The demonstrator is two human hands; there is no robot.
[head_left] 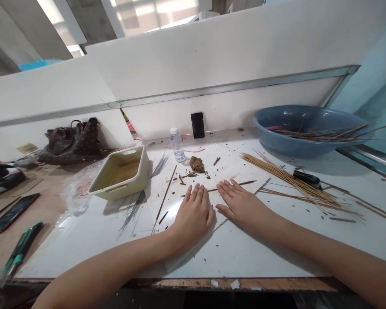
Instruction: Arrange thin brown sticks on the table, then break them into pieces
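Note:
Both palms are turned down over a white board [180, 261] on the white table. My left hand [194, 210] lies flat with its fingers stretched forward, the fingertips over a thin brown stick [246, 183]. Flat as well, my right hand [239, 201] has its fingers slightly spread over the same stick, which shows between the hands and beyond the right one. Neither hand grips anything. Just ahead sits a lump of brown clay-like paste [197, 164] with crumbs around it. Another brown-coated stick [166, 194] lies to the left of my left hand.
A pale green basin [140, 169] stands left, near a clear bottle [177, 146] and an upright phone [197, 125]. At right are a bundle of thin tan sticks [286, 177], a black-handled tool [307, 178] and a blue tub [296, 148]. Pliers [22, 248] lie far left.

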